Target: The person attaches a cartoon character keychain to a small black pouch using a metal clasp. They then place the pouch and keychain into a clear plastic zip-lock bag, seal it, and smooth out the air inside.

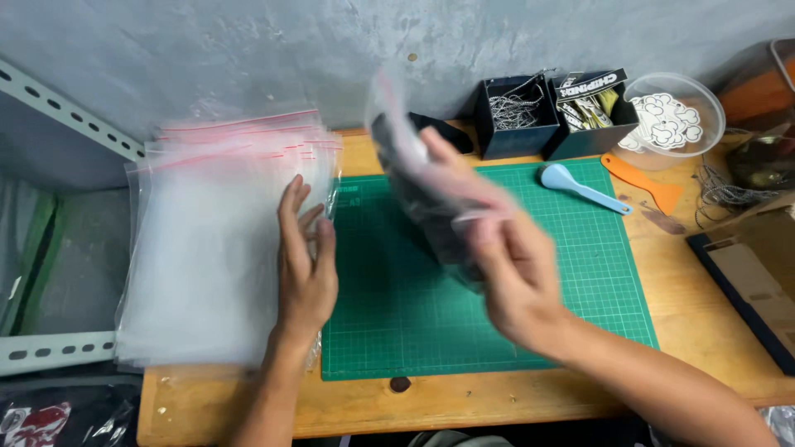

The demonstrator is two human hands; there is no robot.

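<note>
Stack of clear zip bags (215, 248) lies at nine o'clock; left hand (305, 265) rests flat, open, on it. Right hand (513, 281) grips one filled bag (431, 194) above one green mat (530, 273). Two black boxes (551, 116) sit at one o'clock.

Soft even light, faint shadows, motion-blurred right hand (517, 277)

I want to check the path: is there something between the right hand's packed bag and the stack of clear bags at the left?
Only the left hand stands there. It lies flat on the right edge of the stack of clear bags. The right hand holds the packed bag raised above the green cutting mat; the mat between them is bare.
</note>
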